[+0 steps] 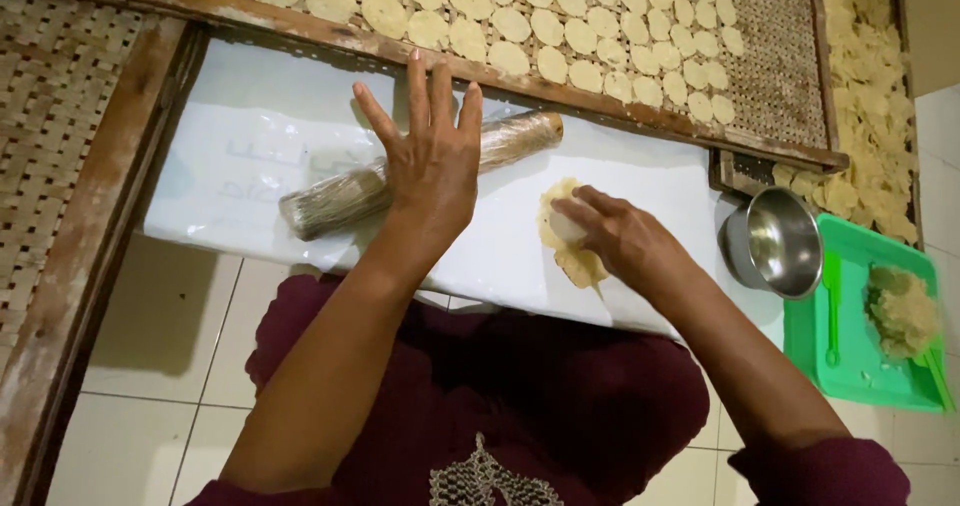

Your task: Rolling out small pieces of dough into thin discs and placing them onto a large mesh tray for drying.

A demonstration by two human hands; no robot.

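Dough [573,258], rolled thin and pale yellow, lies on the white board [250,136] directly under your right hand [612,234], whose fingers curl down around a small round cutter [566,228] pressed into the sheet; the grip looks closed on it, though the fingertips hide most of the rim. Your left hand [432,166] lies flat, fingers spread wide and straight, palm on the wrapped rolling pin [340,198], gripping nothing, only pinning it.

You appear to be at the cutting step: one disc is being stamped from the flattened piece. Judging from this, the next move calls for a clean lift of the cutter and a carry past your fingertips to the woven drying rack [770,76], where rows of finished discs [560,26] already sit.

Mind the edges. Beyond your left fingertips the wooden rack frame [600,106] runs close along the board's far side, so the pin has little room to roll forward. To the outside of your right wrist stand a steel bowl [778,241] and a green tray [860,366] with a lump of raw dough [903,311]. Between your two hands the board lies open.
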